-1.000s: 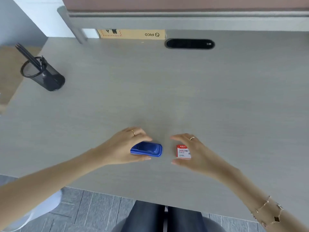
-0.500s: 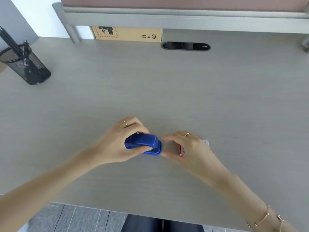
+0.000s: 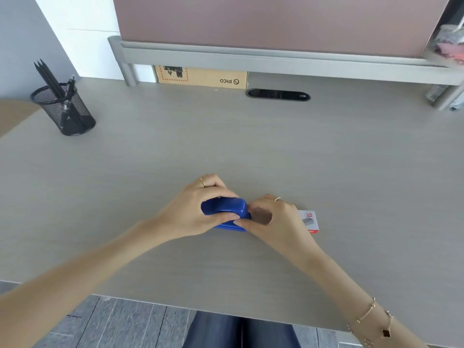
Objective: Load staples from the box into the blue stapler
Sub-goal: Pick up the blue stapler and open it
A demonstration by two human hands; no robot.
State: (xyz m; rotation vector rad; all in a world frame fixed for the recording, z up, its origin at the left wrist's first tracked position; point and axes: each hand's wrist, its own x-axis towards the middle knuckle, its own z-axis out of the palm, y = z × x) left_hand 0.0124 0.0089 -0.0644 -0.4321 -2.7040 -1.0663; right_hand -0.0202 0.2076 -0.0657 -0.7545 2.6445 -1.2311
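Observation:
The blue stapler [image 3: 226,208] sits near the middle of the desk, its top tilted up a little from its base. My left hand [image 3: 193,212] wraps around its top and left side. My right hand [image 3: 271,219] pinches the stapler's right end with thumb and fingers. The small white and red staple box [image 3: 310,220] lies flat on the desk just right of my right hand, partly hidden behind it and held by neither hand.
A black mesh pen cup [image 3: 64,110] with pencils stands at the far left. A cardboard box [image 3: 202,77] sits under the grey shelf [image 3: 276,57] at the back, beside a dark cable slot [image 3: 277,94]. The desk's near edge [image 3: 226,310] is close to my lap.
My right hand has let go of the staple box and moved left onto the stapler's end. My left hand has closed over the stapler and tilted its top up.

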